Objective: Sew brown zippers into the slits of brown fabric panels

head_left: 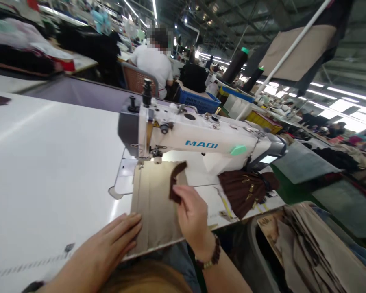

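Observation:
A beige fabric panel lies on the white table in front of the sewing machine, its far edge by the needle area. My left hand rests flat on the panel's left edge, fingers stretched out. Over the panel's right side, my right hand pinches a dark brown strip of fabric. The strip's upper end curls up and to the right. A beaded bracelet circles my right wrist.
Right of the machine bed lies brown fabric with zippers, near a yellow tape measure. A bin of folded beige pieces stands at lower right. Behind the machine are a blue crate and a seated person in white.

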Demonstrator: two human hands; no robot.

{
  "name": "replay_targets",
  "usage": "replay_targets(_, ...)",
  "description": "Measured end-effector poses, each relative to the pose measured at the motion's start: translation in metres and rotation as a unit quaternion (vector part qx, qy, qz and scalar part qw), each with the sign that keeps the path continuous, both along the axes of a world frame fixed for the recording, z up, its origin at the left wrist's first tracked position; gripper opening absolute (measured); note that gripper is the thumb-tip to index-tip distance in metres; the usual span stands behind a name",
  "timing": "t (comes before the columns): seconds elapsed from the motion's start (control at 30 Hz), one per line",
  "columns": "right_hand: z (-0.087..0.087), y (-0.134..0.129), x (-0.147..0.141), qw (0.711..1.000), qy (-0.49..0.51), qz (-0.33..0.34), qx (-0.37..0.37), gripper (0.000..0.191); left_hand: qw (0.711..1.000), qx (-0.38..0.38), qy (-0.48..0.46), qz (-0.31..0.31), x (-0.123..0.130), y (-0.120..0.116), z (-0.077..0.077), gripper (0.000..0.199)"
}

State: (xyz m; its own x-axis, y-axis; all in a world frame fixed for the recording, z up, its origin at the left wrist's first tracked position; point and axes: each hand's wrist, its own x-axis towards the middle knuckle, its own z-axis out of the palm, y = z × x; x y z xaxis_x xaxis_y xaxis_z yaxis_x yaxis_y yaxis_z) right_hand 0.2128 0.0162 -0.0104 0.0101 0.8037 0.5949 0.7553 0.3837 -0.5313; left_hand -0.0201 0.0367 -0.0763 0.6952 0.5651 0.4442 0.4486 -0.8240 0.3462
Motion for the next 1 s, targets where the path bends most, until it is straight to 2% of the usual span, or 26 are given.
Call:
replay_targets(0.07,-0.011,0.002,-0.032,0.991,-0.048,0.105,-0.061,0.036,0.999,0.007,0.034,0.005,0.006,-0.003,0.013,0.027)
replay_targets(0.1,-0.018,0.002,-0.042,0.984,-0.081,0.134,-0.083,0.034,0.999,-0.001,0.040,0.016,0.009,-0.004,0.017,0.025)
replay_targets(0.2,-0.032,-0.001,-0.053,0.969,-0.153,0.156,-0.112,0.026,0.998,-0.012,0.023,0.062,0.015,-0.007,0.026,0.022)
replay_targets(0.27,-0.029,0.000,-0.049,0.959,-0.169,0.185,-0.134,0.024,0.997,-0.007,0.028,0.071,0.015,-0.009,0.028,0.020)
replay_targets(0.33,-0.018,0.007,-0.042,0.948,-0.169,0.218,-0.159,0.026,0.997,-0.010,0.048,0.056,0.014,-0.010,0.028,0.016)
replay_targets(0.43,-0.001,0.027,-0.037,0.948,-0.197,0.189,-0.163,0.030,0.998,-0.019,0.048,0.034,0.011,-0.010,0.026,0.012)
replay_targets(0.5,0.002,0.046,-0.038,0.947,-0.232,0.153,-0.164,0.031,0.999,-0.018,0.036,0.032,0.010,-0.011,0.025,0.012)
replay_targets(0.67,-0.015,0.083,-0.044,0.942,-0.219,0.152,-0.204,0.037,0.999,0.005,0.031,0.030,0.010,-0.012,0.025,0.014)
replay_targets(0.83,-0.032,0.085,-0.044,0.957,-0.183,0.132,-0.180,0.038,0.999,0.047,0.018,0.017,0.010,-0.012,0.027,0.016)
replay_targets(1.0,-0.031,0.079,-0.043,0.954,-0.195,0.124,-0.191,0.041,0.999,0.031,-0.014,-0.004,0.007,-0.013,0.035,0.024)
